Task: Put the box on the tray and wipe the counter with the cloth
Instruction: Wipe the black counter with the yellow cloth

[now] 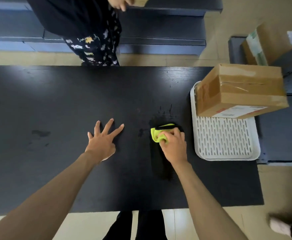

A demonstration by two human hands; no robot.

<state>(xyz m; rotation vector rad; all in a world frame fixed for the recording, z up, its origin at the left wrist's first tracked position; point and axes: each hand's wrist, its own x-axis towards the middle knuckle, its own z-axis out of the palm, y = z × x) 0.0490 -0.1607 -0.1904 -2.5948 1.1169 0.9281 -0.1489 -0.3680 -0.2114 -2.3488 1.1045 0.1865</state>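
Right hand (173, 146) gripping bunched cloth (159, 134) near counter (55, 101) right edge, left hand (102, 142) lying spread flat mid-counter, box (240, 90) sitting on tray (225, 141).

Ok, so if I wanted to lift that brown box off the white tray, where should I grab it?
Probably by its two long side faces, with both hands, coming down from above. The box is wide and sits on the far end of the tray, overhanging the rim, so one hand likely couldn't span it.

— What do we see?
— Our right hand (173, 146) squeezes a bunched yellow-green cloth (159, 134) on the black wooden counter (55, 101).
— And the brown taped cardboard box (240, 90)?
— It sits on the white slotted plastic tray (226, 141). Our left hand (102, 141) lies flat, fingers spread.
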